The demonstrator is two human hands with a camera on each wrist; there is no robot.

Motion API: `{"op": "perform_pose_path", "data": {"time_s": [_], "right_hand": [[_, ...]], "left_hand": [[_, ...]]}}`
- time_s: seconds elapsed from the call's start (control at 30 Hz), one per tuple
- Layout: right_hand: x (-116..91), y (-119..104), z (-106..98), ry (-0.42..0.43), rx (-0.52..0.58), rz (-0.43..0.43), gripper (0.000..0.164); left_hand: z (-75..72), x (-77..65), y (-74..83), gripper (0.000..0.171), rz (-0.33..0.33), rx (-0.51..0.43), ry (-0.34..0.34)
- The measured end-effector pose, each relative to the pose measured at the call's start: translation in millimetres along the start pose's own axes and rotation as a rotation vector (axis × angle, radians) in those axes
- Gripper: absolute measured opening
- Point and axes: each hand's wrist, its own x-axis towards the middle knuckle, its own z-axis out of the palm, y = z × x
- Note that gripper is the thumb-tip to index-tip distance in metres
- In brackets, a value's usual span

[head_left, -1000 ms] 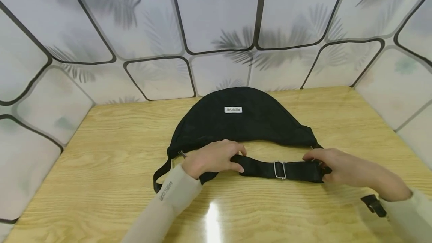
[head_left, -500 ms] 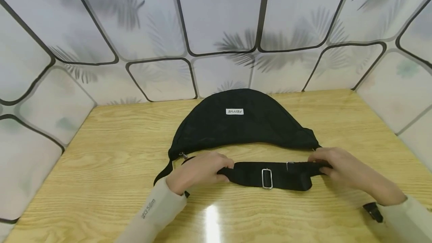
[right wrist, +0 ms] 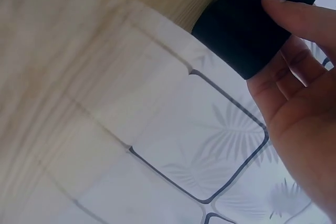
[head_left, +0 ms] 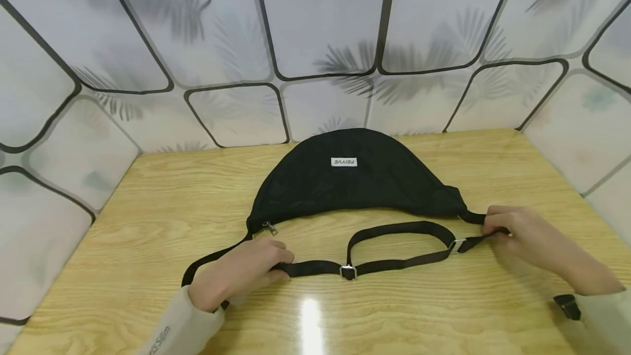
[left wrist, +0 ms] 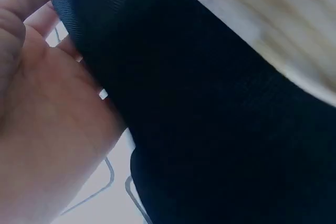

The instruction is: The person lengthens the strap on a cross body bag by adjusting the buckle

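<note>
A black waist bag (head_left: 355,185) with a white label lies flat on the table, its curved side away from me. My left hand (head_left: 241,273) pinches the black strap (head_left: 315,268) in front of the bag's left end. Near the bag's right end, my right hand (head_left: 529,240) pinches the strap too. Between the hands the strap forms a loop, with a metal slider (head_left: 348,272) at its left and a metal ring (head_left: 457,245) at its right. Wide black webbing (left wrist: 210,103) crosses the left wrist view. The right wrist view shows a thumb (right wrist: 294,17) pressed on the strap.
The wooden table (head_left: 162,212) is bounded at the back and sides by patterned pale panels (head_left: 320,21). A zipper pull (head_left: 271,229) hangs at the bag's left corner. A black strap with a buckle (head_left: 567,307) is at the right wrist.
My left hand has moved left and toward me, my right hand slightly right. The strap between them has spread from a bunched, overlapping band into an open loop. The bag has stayed in place.
</note>
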Motion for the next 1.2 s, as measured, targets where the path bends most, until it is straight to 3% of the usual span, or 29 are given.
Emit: {"op": "perform_pose_path", "data": {"time_s": [0.33,0.53,0.7,0.8,0.93,1.07,1.2], "right_hand": [[-2,10,0,0.025,0.003,-0.061,0.056],[-1,11,-1,0.005,0.046,-0.075,0.054],[-1,10,-3,-0.096,0.024,-0.003,0.054],[-3,10,-4,-0.146,0.020,0.031,0.047],[-5,11,-5,-0.164,0.121,0.069,0.036],[-4,10,-5,-0.167,0.160,0.154,0.039],[-3,9,-4,-0.139,0.023,0.174,0.045]], "left_hand": [[2.3,-28.6,-17.5,0.018,-0.017,-0.048,-0.020],[4.6,-40.0,-22.6,0.022,-0.041,-0.143,-0.031],[7.2,-45.0,-26.6,0.024,-0.085,-0.184,-0.011],[6.5,-49.7,-32.1,0.027,-0.144,-0.220,0.013],[2.6,-58.2,-42.0,0.035,-0.239,-0.277,0.080],[-1.1,-65.0,-53.2,0.024,-0.283,-0.253,0.132],[-3.6,-68.1,-63.5,0.006,-0.280,-0.185,0.177]]}}
